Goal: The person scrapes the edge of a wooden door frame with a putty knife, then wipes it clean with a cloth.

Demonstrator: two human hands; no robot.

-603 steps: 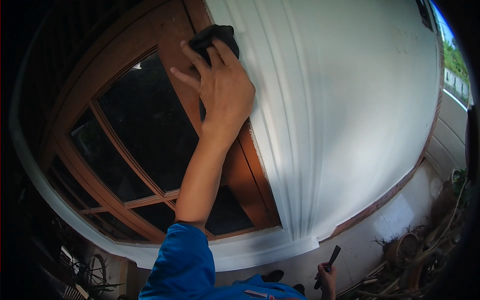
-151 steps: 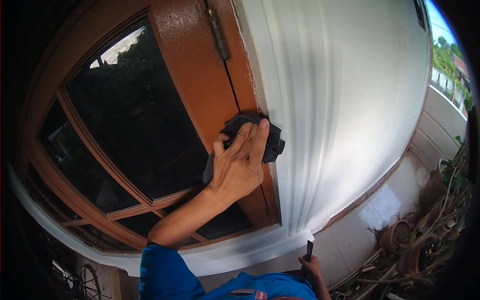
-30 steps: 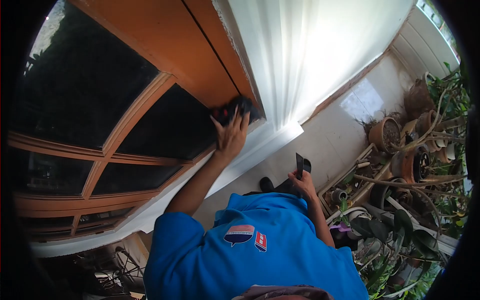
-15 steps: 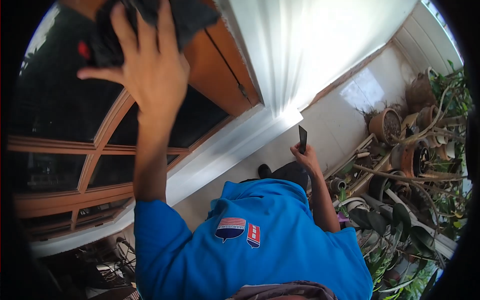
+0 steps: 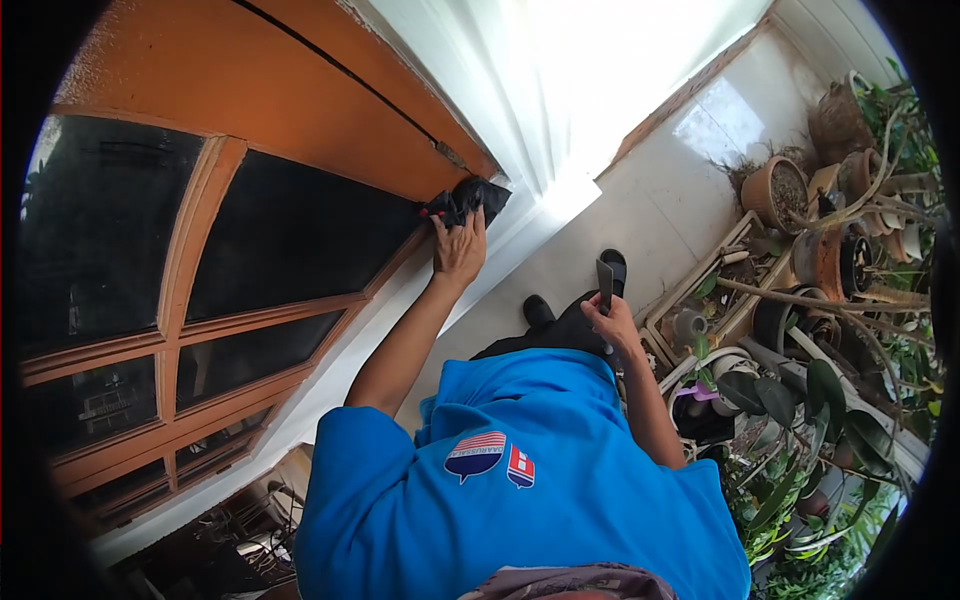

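**While the left hand (image 5: 460,250) holds a dark cloth (image 5: 470,203) to the frame corner, the right hand (image 5: 612,325) grips a flat-bladed tool (image 5: 605,286)**

Left hand: arm reaches forward; fingers extended and slightly bent over the bunched cloth, back of the hand toward the camera. Whether they pinch the cloth or only press it cannot be told. A small red patch shows at the cloth's left edge.

Cloth position: at the end of the orange-brown frame (image 5: 330,95), against the white trim (image 5: 470,95), just beside a small metal hinge (image 5: 450,155). A dark gap runs along the wood to this hinge. Dark glass panes (image 5: 300,235), divided by brown bars, lie left of the cloth.

Right hand: fingers closed around the lower part of the tool, blade projecting past them toward the top of the view. Tool held well apart from the cloth, above the pale tiled floor (image 5: 655,215), near a dark shoe (image 5: 614,268).

Surroundings: blue shirt (image 5: 520,460) fills the lower centre. Clay pots (image 5: 774,194) and leafy plants (image 5: 825,395) stand along the right side, beyond the right arm.
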